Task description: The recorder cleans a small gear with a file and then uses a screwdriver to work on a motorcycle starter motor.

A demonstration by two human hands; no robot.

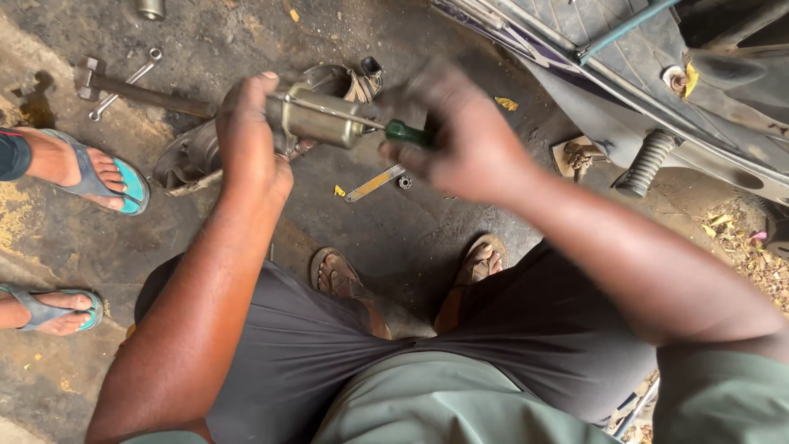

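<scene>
My left hand (251, 136) grips a dull metal cylindrical part (316, 119) and holds it level above the oily floor. My right hand (456, 136) is closed around a screwdriver with a green handle (408, 132). Its thin shaft runs left along the top of the metal part. The right hand is blurred. Both hands are raised in front of my knees, above my sandalled feet (341, 279).
A hammer (136, 89) and a spanner (127, 82) lie at the upper left. A grey metal cover (185, 156) sits under my left hand. A flat blade (374, 182) lies on the floor. A motorbike with a footpeg (649, 160) stands at right. Another person's feet in blue sandals (90, 177) are at left.
</scene>
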